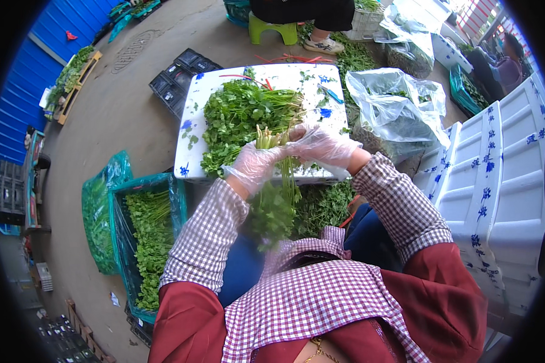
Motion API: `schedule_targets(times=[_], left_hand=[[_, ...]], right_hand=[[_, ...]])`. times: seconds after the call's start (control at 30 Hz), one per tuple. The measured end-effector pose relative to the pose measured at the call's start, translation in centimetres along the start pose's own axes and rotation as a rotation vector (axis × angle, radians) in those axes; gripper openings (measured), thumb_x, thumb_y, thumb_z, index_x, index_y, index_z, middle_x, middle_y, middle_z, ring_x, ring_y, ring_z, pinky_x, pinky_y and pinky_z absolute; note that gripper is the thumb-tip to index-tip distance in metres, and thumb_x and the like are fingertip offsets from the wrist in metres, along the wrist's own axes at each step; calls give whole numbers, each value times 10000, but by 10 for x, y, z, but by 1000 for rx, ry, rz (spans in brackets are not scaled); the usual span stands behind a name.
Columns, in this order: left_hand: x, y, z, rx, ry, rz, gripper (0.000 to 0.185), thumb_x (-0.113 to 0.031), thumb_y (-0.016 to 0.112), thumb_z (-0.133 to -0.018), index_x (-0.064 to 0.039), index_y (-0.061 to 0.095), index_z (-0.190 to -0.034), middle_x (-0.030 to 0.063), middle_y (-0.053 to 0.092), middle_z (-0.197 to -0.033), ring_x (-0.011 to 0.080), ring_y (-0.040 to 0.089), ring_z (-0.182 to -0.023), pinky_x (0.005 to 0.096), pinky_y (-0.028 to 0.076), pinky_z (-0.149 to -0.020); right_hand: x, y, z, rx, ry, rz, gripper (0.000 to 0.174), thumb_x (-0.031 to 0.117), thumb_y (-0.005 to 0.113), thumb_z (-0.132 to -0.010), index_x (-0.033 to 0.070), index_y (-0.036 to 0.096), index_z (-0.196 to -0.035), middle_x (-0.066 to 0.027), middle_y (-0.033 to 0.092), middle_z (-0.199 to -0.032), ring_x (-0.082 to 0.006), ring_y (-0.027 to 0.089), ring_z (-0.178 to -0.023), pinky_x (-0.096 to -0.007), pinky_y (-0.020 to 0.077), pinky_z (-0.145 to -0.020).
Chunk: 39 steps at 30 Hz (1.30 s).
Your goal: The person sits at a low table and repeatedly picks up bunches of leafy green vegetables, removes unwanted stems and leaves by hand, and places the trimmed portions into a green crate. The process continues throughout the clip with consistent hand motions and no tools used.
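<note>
In a clear plastic glove, my left hand [258, 164] grips a bunch of cilantro [277, 206] near its root ends. The leaves hang down toward my lap, and the pale cut stems point up. My right hand [315, 144], gloved the same way, has its fingers on the stem ends beside the left; whether it pinches a stem is hidden. Beneath lies a larger pile of cilantro [243, 111] on a white foam box [190, 156]. A blue-handled knife [331, 94] and red ties [269, 84] rest toward the box's far side.
At left stands a crate lined with green plastic [118, 236], filled with cilantro. Black crates [181, 75] sit beyond the box. Clear plastic bags [393, 100] and stacked foam boxes [486, 190] flank the right. Another person's shoe [323, 45] is near a green stool [272, 31].
</note>
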<state>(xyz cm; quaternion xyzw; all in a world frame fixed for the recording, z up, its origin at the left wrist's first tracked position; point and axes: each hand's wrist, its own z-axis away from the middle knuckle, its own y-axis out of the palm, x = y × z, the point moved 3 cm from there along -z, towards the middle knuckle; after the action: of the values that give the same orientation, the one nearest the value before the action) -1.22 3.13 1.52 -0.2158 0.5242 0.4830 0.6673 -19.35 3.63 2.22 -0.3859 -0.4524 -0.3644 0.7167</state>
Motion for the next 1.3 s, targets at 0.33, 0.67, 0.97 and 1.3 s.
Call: schedule_targets(times=[0.33,0.67,0.97,1.3], left_hand=[[10,-5,-11,50,-65,122,156,-165,696,-940,-56,699,-1052,-68,508,-589,42,394,-451,212,279,-428],[11,-15,-7,-1,-109,87,150,-139,684,-943,-52,689,-1065,-51,561,-635,37,449,-473,204,324,-428],[17,-22,-9,67,-204,42,157,-147,738,-898,-20,746,-990,-50,579,-644,28,414,-474,192,300,-423],[26,-12,-12,181,-171,-114,328,-284,788,-885,-90,690,-1130,-38,683,-900,0,427,-579,158,303,-471]], right_hand=[[-20,-41,-9,-334,-50,544,189,173,642,-879,18,744,-841,-128,684,-680,-185,621,-581,-338,533,-593],[-12,-4,-6,80,-119,481,326,343,673,-928,34,759,-874,-97,646,-660,-181,554,-573,-367,509,-588],[-43,-45,-4,98,173,1062,331,257,594,-869,-15,745,-981,-184,732,-842,-332,692,-728,-419,563,-710],[-19,-2,-10,-94,-79,199,363,324,730,-892,-39,732,-881,-65,663,-696,-124,573,-648,-318,507,-625]])
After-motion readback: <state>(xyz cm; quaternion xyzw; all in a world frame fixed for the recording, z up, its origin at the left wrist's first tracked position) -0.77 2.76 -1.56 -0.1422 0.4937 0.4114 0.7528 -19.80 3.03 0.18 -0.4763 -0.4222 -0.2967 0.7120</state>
